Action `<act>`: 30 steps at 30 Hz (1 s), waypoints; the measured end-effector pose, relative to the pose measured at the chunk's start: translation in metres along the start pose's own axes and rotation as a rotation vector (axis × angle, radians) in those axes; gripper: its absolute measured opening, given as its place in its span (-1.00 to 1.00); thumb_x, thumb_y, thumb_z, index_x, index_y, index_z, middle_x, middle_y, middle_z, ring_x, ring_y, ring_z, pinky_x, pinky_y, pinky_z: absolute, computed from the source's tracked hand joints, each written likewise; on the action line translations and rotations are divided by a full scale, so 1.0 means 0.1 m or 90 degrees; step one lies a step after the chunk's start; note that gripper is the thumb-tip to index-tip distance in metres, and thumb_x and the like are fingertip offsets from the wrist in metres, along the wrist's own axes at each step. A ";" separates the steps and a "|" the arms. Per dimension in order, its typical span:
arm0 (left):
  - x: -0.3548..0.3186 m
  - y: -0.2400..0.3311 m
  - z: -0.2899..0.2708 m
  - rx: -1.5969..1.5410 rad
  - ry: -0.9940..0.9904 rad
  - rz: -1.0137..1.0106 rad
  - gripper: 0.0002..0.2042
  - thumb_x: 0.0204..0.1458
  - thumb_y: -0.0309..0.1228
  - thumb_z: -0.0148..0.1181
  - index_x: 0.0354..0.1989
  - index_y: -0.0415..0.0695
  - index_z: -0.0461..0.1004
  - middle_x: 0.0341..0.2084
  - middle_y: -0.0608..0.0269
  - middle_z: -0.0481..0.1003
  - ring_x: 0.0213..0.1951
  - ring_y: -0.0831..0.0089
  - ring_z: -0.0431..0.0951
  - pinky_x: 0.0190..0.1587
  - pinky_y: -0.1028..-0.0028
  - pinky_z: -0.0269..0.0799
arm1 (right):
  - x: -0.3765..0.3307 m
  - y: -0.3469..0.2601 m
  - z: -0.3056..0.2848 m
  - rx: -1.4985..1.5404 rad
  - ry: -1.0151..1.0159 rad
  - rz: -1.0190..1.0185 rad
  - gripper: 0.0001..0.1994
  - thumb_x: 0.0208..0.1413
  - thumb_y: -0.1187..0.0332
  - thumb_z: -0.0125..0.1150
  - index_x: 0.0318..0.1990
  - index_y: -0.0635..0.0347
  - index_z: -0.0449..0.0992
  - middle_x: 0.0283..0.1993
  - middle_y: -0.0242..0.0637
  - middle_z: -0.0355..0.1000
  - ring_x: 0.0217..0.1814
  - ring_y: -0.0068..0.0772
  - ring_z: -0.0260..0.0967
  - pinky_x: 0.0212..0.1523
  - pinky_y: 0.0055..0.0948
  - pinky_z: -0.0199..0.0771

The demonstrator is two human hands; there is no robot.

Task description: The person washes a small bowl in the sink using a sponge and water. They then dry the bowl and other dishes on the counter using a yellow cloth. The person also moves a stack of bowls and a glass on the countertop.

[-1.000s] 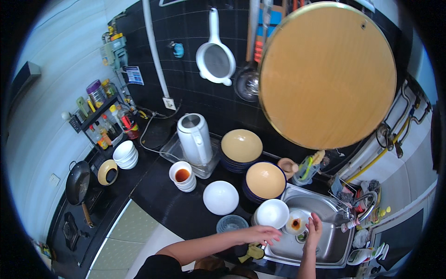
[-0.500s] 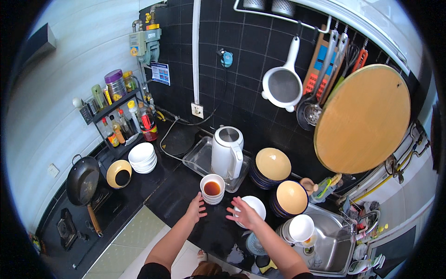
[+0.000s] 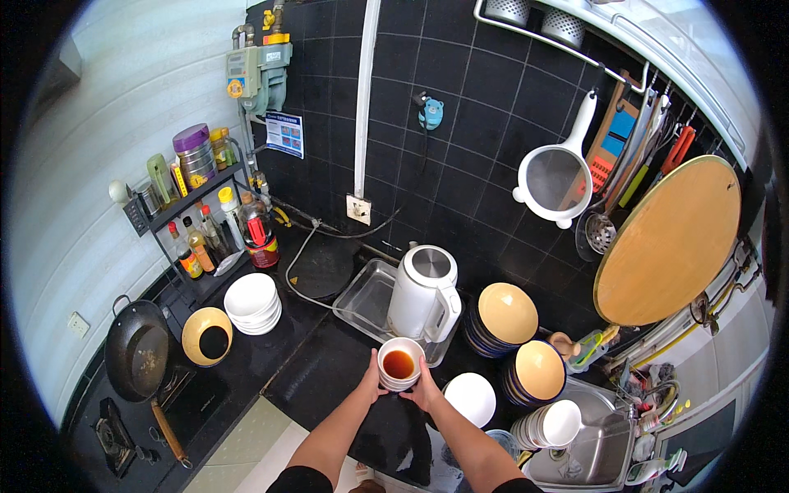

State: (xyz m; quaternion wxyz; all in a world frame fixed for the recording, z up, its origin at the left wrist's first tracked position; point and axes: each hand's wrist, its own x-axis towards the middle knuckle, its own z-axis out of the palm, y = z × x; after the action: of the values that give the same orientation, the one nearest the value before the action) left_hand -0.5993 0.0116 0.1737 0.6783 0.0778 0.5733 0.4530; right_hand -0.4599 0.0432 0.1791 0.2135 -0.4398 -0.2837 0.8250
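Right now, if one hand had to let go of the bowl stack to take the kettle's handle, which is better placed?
Right. Both hands cup the bowl stack, left hand on its left, right hand on its right. The kettle stands just behind, its handle turned toward the right hand's side, so that reach looks shorter.

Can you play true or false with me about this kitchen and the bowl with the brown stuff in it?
1. Both hands, the left hand and the right hand, grip the stack of white bowls. True.
2. The top bowl is empty. False: it holds a dark brown liquid.
3. The white kettle stands just behind the bowls, partly on a clear tray. True.
4. The round wooden board lies flat on the counter. False: it hangs on the wall.
5. The black pan is in the sink. False: it sits on the stove at the left.
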 end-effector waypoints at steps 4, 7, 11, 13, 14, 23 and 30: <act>-0.03 -0.02 -0.02 0.001 -0.004 0.021 -0.27 -0.10 0.32 -0.48 0.16 0.10 0.05 0.11 0.20 0.14 0.15 0.22 0.09 0.09 0.02 -0.09 | -0.02 0.05 0.09 0.012 0.008 -0.017 -0.11 -0.18 -0.38 -0.21 0.25 -0.09 -0.24 0.33 -0.30 -0.33 0.35 -0.18 -0.44 0.17 0.09 -0.31; -0.28 0.02 0.03 0.011 -0.007 0.045 -0.29 -0.08 0.29 -0.47 0.15 0.09 0.07 0.10 0.21 0.16 0.12 0.25 0.12 0.07 0.05 -0.05 | -0.14 0.09 0.12 0.018 0.010 -0.045 -0.14 -0.15 -0.38 -0.24 0.24 -0.09 -0.20 0.31 -0.32 -0.26 0.34 -0.21 -0.39 0.16 0.05 -0.26; -0.62 0.09 0.15 0.031 -0.037 0.094 -0.32 -0.06 0.27 -0.43 0.13 0.07 0.09 0.10 0.22 0.14 0.13 0.25 0.10 0.06 0.03 -0.03 | -0.56 0.01 0.24 0.041 -0.002 -0.112 -0.21 -0.10 -0.36 -0.31 0.22 -0.09 -0.11 0.28 -0.33 -0.14 0.31 -0.26 -0.25 0.15 -0.02 -0.19; -0.87 0.19 0.35 0.049 -0.044 0.114 -0.33 -0.05 0.25 -0.41 0.12 0.05 0.10 0.10 0.22 0.14 0.15 0.26 0.07 0.06 0.01 -0.02 | -0.90 -0.14 0.29 0.052 -0.007 -0.152 -0.26 -0.05 -0.33 -0.38 0.20 -0.07 -0.05 0.23 -0.36 -0.02 0.25 -0.31 -0.10 0.11 -0.14 -0.06; -0.94 0.19 0.47 0.062 -0.039 0.128 -0.34 -0.04 0.24 -0.42 0.12 0.05 0.10 0.10 0.21 0.14 0.14 0.27 0.08 0.06 0.01 -0.03 | -1.07 -0.22 0.26 0.084 -0.024 -0.168 -0.27 -0.04 -0.31 -0.35 0.20 -0.04 -0.05 0.23 -0.34 -0.02 0.26 -0.32 -0.11 0.13 -0.14 -0.10; -1.86 -0.18 2.20 0.077 -0.282 0.191 -0.49 0.10 0.07 -0.45 0.09 0.03 0.14 0.04 0.29 0.21 0.09 0.44 0.18 0.07 0.25 0.10 | -3.01 -0.78 -0.60 0.136 0.074 -0.378 -0.32 0.01 -0.23 -0.28 0.16 0.05 0.03 0.16 -0.29 0.09 0.19 -0.32 0.05 0.11 -0.19 0.09; -2.27 -1.37 3.69 0.159 -0.426 0.103 -0.37 0.05 0.14 -0.42 0.22 0.04 -0.18 0.17 0.28 -0.02 0.19 0.39 -0.03 0.12 0.08 -0.08 | -4.45 -0.63 -1.86 0.174 0.218 -0.432 -0.35 0.01 -0.21 -0.26 0.14 0.04 0.08 0.14 -0.30 0.13 0.18 -0.33 0.07 0.10 -0.20 0.09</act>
State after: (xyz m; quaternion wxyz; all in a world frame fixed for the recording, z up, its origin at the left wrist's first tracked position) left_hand -0.1989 -0.0747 0.3700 0.7759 0.3488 0.3622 0.3810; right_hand -0.0638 -0.1254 0.4052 0.5742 -0.4202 -0.2608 0.6525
